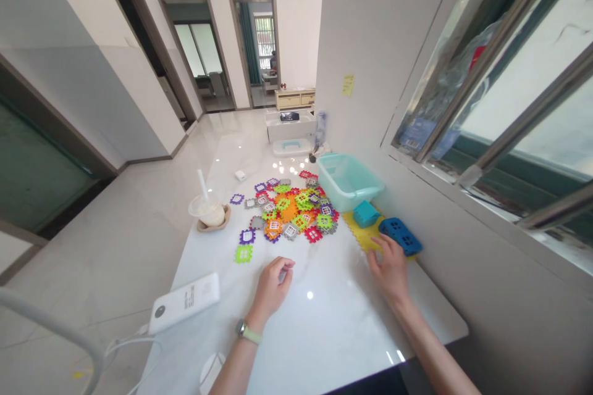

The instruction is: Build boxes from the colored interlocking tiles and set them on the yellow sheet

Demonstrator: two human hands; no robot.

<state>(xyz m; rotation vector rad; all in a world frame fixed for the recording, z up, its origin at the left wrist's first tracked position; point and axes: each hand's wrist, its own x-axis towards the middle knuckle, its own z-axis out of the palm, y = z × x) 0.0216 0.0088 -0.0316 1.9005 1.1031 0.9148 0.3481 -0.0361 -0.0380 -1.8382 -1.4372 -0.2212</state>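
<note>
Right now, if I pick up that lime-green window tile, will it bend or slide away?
The lime-green plastic tile looks stiff and thin, so probably light and not floppy. Flat on the glossy white tabletop, it would likely slide if pushed, not roll.

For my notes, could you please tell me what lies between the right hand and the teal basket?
In the head view, a yellow foam mat bearing a teal block lies between the right hand and teal basket.
</note>
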